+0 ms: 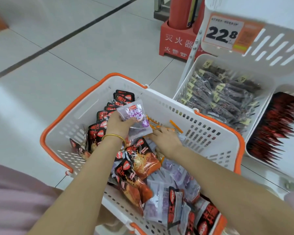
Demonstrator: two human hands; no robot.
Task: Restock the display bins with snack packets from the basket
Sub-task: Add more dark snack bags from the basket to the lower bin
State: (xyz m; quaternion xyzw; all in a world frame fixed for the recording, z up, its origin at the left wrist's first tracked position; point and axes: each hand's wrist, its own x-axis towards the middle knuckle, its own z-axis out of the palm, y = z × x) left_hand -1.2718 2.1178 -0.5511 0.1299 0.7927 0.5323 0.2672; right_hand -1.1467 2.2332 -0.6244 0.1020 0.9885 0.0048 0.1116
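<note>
A white basket with orange rim and handles [173,106] sits on the floor, full of red-and-black snack packets [139,160] and purple ones [180,175]. My left hand [117,124], with a gold bangle at the wrist, grips a purple packet [136,119] lifted above the pile. My right hand [165,138] reaches into the basket's far side, fingers spread over orange-edged packets [159,124]; whether it holds one I cannot tell. To the right stand white display bins: one with dark purple packets [224,99], one with red-and-black packets [275,129].
An upper white bin [270,53] with a 22.8 price tag [224,34] overhangs the lower bins. A red fire extinguisher stand [175,39] is on the tiled floor behind the basket. Pink clothing [15,197] shows at bottom left.
</note>
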